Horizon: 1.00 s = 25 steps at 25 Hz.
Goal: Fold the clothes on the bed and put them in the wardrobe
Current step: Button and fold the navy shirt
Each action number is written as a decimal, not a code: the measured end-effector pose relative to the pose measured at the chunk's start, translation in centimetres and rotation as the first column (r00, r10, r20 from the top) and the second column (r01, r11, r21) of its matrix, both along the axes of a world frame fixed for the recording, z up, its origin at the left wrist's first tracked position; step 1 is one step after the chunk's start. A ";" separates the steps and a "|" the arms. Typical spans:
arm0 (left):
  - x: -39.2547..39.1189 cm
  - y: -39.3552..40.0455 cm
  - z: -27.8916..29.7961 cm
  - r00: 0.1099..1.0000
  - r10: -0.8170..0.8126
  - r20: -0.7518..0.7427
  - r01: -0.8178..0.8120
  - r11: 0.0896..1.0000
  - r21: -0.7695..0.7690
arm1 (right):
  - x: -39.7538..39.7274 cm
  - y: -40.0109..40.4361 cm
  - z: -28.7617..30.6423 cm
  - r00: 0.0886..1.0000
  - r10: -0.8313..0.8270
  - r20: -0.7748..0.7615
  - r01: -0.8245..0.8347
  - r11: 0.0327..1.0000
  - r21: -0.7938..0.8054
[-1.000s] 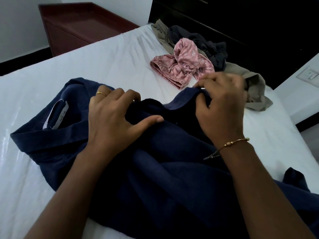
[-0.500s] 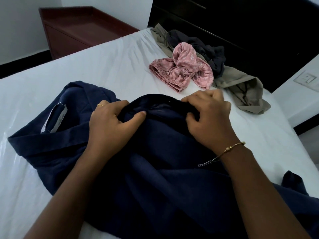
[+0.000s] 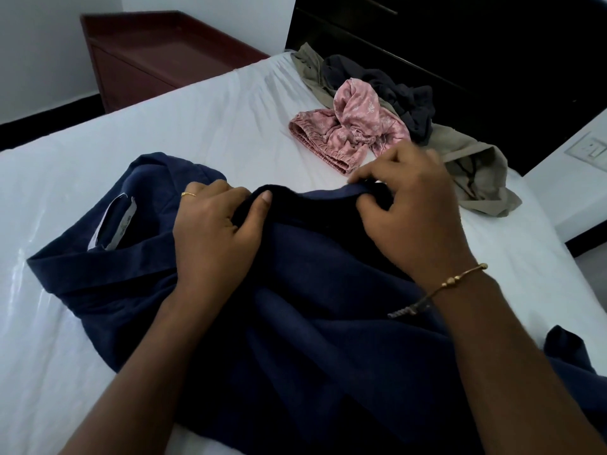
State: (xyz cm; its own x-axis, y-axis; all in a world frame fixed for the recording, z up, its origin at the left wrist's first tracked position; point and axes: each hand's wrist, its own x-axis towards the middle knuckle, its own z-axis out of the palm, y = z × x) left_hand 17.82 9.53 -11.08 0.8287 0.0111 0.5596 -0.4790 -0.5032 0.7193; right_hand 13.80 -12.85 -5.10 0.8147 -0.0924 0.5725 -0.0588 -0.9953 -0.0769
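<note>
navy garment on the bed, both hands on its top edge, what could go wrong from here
1. The navy garment is bunched and creased under both wrists, so a fold made now may trap wrinkles or come out crooked.
2. The left hand and right hand grip only the top edge; the lower part runs out of frame and could drag or slide off the bed.
3. The pink garment lies just beyond the right hand and could get caught up in the fold.
</note>
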 end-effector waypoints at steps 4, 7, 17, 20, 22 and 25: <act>0.1 0.1 -0.4 0.999 0.043 -0.016 -0.043 0.999 0.023 | -0.1 0.4 -1.8 0.910 0.272 -0.314 -0.250 0.962 0.109; -0.1 0.2 0.2 0.994 0.073 0.080 -0.081 0.992 0.097 | 0.1 -0.4 -3.6 0.907 0.359 -0.220 -0.333 0.931 0.148; -3.3 -2.9 0.8 0.864 -0.311 0.397 0.110 0.884 0.454 | 0.1 -0.9 -4.7 0.998 0.025 0.066 -0.026 1.000 0.013; -3.3 -4.3 -0.9 0.875 -0.402 0.269 0.204 0.811 0.548 | 0.2 -1.3 -3.6 0.994 0.065 0.091 -0.069 0.997 0.041; -2.7 -4.2 -1.6 0.902 -0.367 0.226 0.179 0.796 0.578 | 0.3 -1.9 -4.2 0.991 0.128 0.031 -0.129 0.991 0.023; -2.9 -3.9 -1.4 0.929 -0.293 0.228 0.120 0.817 0.564 | 0.6 -2.4 -6.3 0.975 0.167 -0.150 -0.170 0.985 -0.010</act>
State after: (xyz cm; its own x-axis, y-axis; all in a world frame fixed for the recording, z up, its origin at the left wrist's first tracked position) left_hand 14.92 5.67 -12.46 0.5741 -0.5114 0.6394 -0.7578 -0.6276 0.1784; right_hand 14.38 -15.27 -11.44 0.8931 0.0650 0.4451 0.1009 -0.9932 -0.0574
